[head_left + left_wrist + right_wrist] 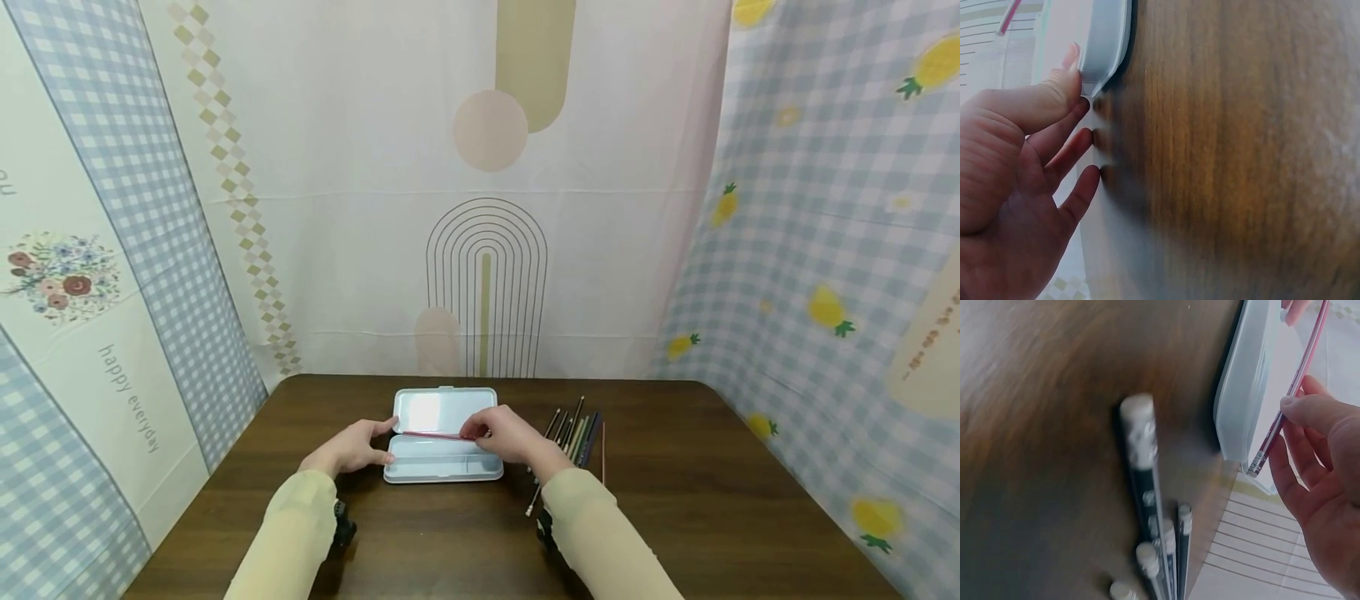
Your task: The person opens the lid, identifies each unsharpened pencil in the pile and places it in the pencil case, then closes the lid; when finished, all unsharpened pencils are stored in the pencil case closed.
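- Right hand: thumb and fingertips pinch a red pencil near its metal-banded end.
- Red pencil: over the open case, lengthwise along the line between lid and tray; cannot tell whether it touches either.
- Left hand: fingers spread, thumb at the tray's left edge, index finger by the lid's near left corner.
- Case: pale, lid laid back on the far side, a small divider toward the tray's right end.
- Right of case: loose pencils, mostly dark, bunched partly behind the right forearm.
- Under all: dark wood table.
- Beyond: patterned cloth.
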`<state>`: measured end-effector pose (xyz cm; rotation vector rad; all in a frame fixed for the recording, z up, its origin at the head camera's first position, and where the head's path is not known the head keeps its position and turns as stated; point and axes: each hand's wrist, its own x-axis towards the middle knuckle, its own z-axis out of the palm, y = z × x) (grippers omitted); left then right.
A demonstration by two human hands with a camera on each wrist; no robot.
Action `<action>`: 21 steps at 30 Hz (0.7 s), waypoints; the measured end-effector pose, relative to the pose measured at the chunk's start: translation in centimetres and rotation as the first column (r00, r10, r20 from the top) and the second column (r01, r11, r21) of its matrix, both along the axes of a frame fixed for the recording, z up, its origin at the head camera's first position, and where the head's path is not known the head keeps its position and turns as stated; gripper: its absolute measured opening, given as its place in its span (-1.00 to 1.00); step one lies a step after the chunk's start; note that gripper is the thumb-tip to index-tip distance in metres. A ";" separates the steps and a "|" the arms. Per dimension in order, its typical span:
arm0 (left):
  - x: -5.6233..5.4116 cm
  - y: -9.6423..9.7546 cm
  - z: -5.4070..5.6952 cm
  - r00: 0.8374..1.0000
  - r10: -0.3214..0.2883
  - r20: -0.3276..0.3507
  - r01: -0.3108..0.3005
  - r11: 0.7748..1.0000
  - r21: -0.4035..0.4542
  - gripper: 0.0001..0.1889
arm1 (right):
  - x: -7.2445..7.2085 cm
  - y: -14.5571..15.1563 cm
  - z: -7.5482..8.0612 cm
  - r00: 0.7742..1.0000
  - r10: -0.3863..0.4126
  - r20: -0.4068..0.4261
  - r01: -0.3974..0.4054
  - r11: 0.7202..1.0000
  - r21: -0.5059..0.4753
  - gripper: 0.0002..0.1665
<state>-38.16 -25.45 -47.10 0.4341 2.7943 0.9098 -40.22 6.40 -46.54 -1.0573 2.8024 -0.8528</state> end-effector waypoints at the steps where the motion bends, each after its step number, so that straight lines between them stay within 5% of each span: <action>1: 0.0 0.0 0.0 1.000 -0.002 -0.001 0.002 1.000 -0.002 -0.15 | -0.1 -0.2 0.0 1.000 0.003 -0.002 -0.003 1.000 0.000 -0.73; 21: 0.1 -0.1 0.1 1.000 0.003 0.012 -0.003 1.000 0.007 -0.17 | -0.1 -2.8 0.0 0.999 -0.004 0.032 0.001 0.996 0.089 -0.69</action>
